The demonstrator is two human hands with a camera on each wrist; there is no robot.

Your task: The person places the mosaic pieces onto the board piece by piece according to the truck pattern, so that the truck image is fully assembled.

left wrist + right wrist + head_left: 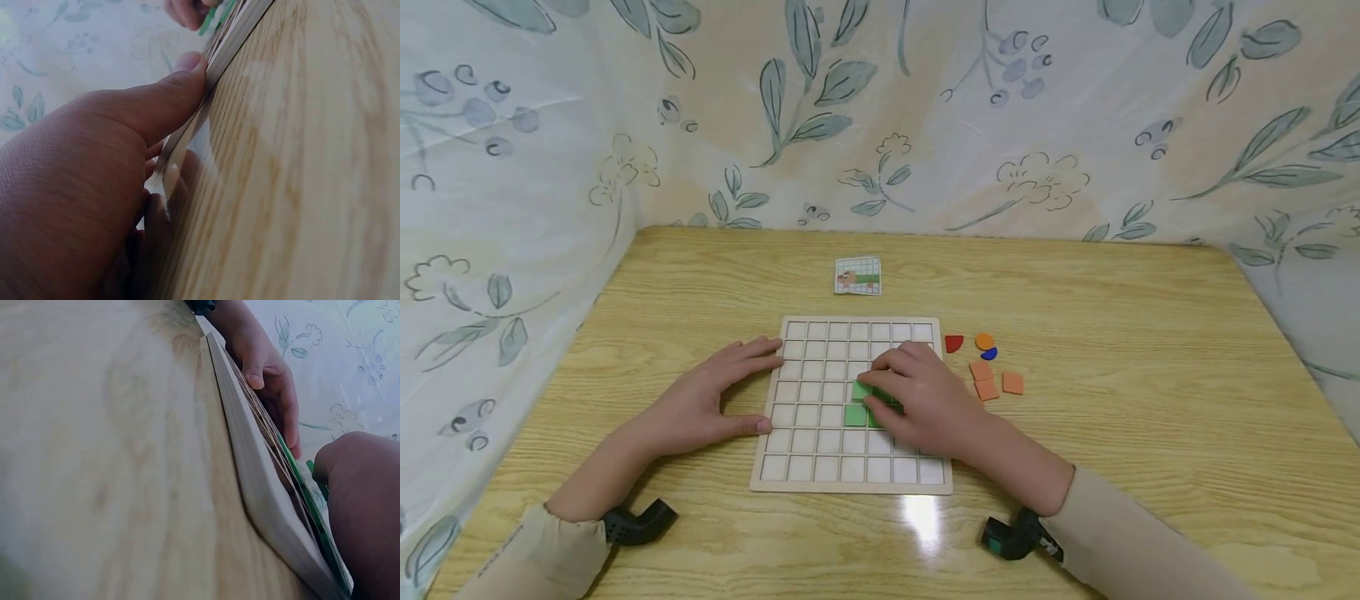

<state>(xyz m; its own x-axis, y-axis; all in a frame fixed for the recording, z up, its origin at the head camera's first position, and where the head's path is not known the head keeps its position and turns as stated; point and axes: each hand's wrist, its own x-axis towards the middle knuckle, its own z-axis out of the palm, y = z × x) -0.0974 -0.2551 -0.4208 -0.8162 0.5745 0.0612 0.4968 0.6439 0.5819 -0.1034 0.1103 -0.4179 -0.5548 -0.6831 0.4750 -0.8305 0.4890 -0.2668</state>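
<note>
A square wooden grid board (850,487) with pale cells lies on the table. Along its left rim rests my left hand (696,408), thumb and fingertips touching the edge and spread apart. My right hand (928,404) is over the board's right half, pinching a green square tile (861,389) between thumb and fingers. That tile (312,467) stands tilted above the board in the right wrist view. Just below it in the head view, another green tile (854,415) lies in a cell. More green shows under the right hand, mostly hidden by it.
Right of the board lie several orange square tiles (1012,383), a red quarter-circle piece (953,343), an orange round piece (985,341) and a blue half-round piece (989,354). Behind the board is a small card (858,276) with a coloured grid picture. Patterned cloth (925,125) surrounds the table.
</note>
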